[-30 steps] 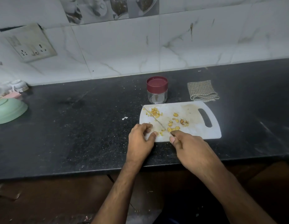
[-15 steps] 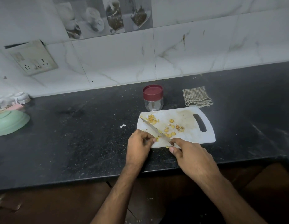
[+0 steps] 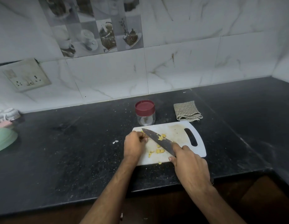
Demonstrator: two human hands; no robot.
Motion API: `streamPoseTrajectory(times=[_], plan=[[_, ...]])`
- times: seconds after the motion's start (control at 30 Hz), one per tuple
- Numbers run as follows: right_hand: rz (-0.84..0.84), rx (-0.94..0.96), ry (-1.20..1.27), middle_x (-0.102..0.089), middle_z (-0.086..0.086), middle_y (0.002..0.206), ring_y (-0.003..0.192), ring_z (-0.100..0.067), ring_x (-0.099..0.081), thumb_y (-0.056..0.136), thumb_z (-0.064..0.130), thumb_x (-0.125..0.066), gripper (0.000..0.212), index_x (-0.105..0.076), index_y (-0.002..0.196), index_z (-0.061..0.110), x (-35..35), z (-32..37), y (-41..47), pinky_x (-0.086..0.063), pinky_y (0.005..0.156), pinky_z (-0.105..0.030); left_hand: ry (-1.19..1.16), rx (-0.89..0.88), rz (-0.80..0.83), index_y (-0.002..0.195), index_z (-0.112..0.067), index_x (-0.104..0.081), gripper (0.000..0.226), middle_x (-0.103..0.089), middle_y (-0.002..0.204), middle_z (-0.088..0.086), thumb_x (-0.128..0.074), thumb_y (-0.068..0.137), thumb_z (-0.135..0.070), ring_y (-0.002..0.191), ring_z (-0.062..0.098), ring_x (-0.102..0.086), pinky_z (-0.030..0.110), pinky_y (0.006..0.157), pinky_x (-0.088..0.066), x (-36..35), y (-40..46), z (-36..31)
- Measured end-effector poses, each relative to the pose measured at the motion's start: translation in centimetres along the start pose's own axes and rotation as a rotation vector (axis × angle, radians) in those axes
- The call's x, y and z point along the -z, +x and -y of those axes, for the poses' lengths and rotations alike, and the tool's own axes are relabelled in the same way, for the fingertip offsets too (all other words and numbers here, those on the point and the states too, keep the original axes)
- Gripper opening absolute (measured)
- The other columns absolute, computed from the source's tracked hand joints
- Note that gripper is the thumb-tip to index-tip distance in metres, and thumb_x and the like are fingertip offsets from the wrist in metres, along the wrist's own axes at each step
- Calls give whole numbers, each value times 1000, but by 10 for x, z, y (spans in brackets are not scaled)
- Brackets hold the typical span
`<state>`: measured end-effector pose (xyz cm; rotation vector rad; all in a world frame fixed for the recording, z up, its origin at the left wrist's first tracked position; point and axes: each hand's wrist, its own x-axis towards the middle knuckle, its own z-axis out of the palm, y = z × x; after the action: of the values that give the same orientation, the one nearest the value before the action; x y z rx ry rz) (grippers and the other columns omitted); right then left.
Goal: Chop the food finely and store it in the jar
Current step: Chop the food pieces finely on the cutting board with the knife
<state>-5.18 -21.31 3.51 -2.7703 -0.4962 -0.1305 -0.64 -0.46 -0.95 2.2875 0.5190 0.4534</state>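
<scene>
On the white plastic cutting board point(image 3: 179, 133), I have my right hand point(image 3: 189, 160) wrapped round the handle of the dark-bladed knife point(image 3: 158, 140), yellow bits clinging to its flat. My left hand point(image 3: 134, 145) curls over pieces at the board's left edge, apparently pinching some. The yellow food pieces point(image 3: 159, 151) look coarse, so chopping remains. Behind the board, the clear jar with the maroon lid point(image 3: 145, 113) stands closed and looks empty. The speckled black stone counter point(image 3: 67, 151) meets a marbled tile wall point(image 3: 108, 75) behind the board.

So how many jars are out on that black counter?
1: a clear jar with a dark red lid, standing just behind the white plastic cutting board, left of the folded checked cloth.
</scene>
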Motion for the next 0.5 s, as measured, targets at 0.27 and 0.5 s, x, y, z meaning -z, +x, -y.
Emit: streamPoseTrajectory(times=[0.27,0.5], plan=[[-49,35,-142,-55,2,115,94,-15,-64,104,35,-50,47,-31,147,29,-9,3,3,-48,65,-31,-68,-206,-97,103,-26,-76,25,-52,100,-8,-79,85,-43,96,6,-55,23,85,-47,0,-16,-21],[-43,26,-153,-53,2,109,91,-16,-65,104,23,-53,45,-34,144,28,-9,3,-2,-51,64,-32,-12,-276,-51,93,-34,-82,11,-46,98,-7,-82,83,-36,102,13,-47,42,95,-45,-18,-1,-25]])
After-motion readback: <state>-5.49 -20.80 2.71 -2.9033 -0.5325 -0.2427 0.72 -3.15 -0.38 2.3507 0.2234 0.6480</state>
